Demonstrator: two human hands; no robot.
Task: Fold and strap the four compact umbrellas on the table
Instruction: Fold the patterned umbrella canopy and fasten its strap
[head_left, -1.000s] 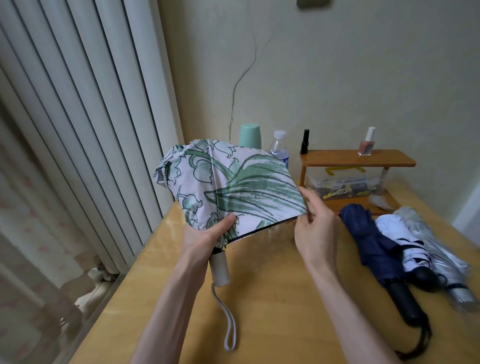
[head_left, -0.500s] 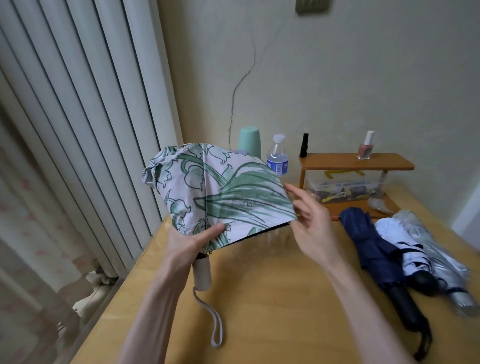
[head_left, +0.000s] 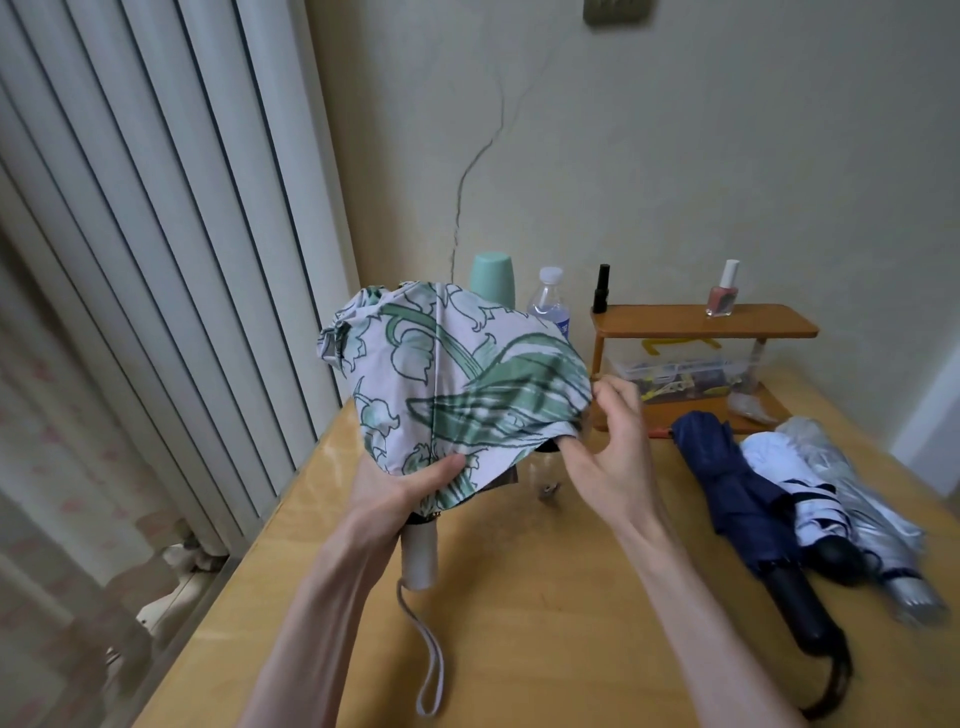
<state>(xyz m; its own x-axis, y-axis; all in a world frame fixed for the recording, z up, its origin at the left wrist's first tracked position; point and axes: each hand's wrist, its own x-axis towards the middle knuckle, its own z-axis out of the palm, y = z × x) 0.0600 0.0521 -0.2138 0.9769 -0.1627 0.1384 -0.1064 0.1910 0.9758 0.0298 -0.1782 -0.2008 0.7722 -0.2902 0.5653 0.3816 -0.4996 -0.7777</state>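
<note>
Hanging nearest, below a pale handle (head_left: 420, 556): a grey wrist strap (head_left: 431, 667), looped over bare counter (head_left: 571, 634), with open wood to the near side and right of it. Gripping the floral umbrella (head_left: 457, 384) just above that handle with the left hand (head_left: 400, 493), fingers curled round the gathered cloth, thumb pressed on top. Pinching the canopy's right hem with the right hand (head_left: 608, 457), remaining fingers loosely spread. Held clear of the counter, canopy puffed and not strapped. Lying right of the hands and apart from them, toward the counter's right edge: navy umbrella (head_left: 727, 483), white umbrella (head_left: 779, 478) and silver umbrella (head_left: 841, 478), side by side and touching, handles pointing near. Standing farther back by the wall: mint cup (head_left: 492, 278) and water bottle (head_left: 548, 301) with a blue label, writing too small to read. Right of those, a low wooden shelf (head_left: 769, 327) carrying a black bottle (head_left: 601, 288) and pink nail polish (head_left: 722, 291). Tucked beneath, a clear box (head_left: 685, 374). Crowding the counter's left edge, pale curtain folds (head_left: 156, 260).
</note>
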